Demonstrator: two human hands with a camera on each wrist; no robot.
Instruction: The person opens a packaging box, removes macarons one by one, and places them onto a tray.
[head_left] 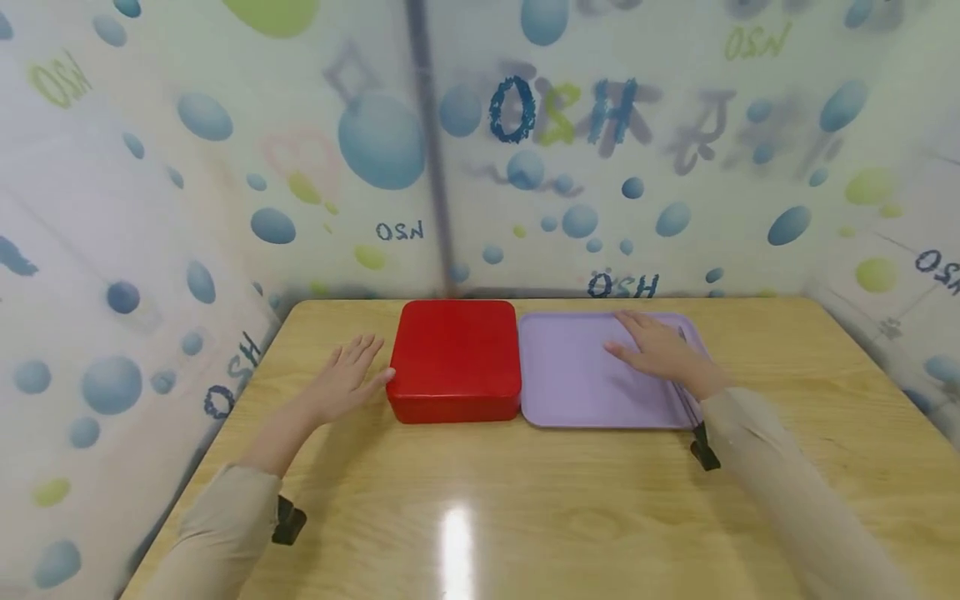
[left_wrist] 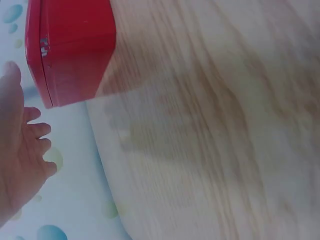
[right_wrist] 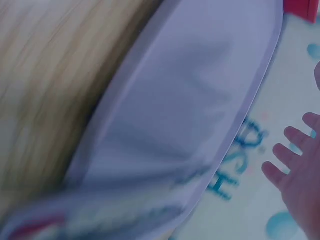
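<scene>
A closed red box (head_left: 456,354) stands toward the back of the table. Just left of it is my left hand (head_left: 343,385), fingers spread and holding nothing; whether the thumb touches the box's side I cannot tell. In the left wrist view the box (left_wrist: 75,47) shows a small worn silvery patch near one edge, with the hand (left_wrist: 25,155) beside it. A shallow lilac tray (head_left: 570,375) lies right of the box. My right hand (head_left: 663,350) is over its right part, fingers extended, nothing in its grasp. The right wrist view shows the tray (right_wrist: 180,90) and the hand (right_wrist: 300,170).
The wooden table (head_left: 420,492) reaches back to a white wall (head_left: 472,217) printed with blue and green dots and letters. Dark wrist-camera mounts (head_left: 288,521) hang under both forearms. A blurred strip (right_wrist: 100,217) crosses the lower right wrist view.
</scene>
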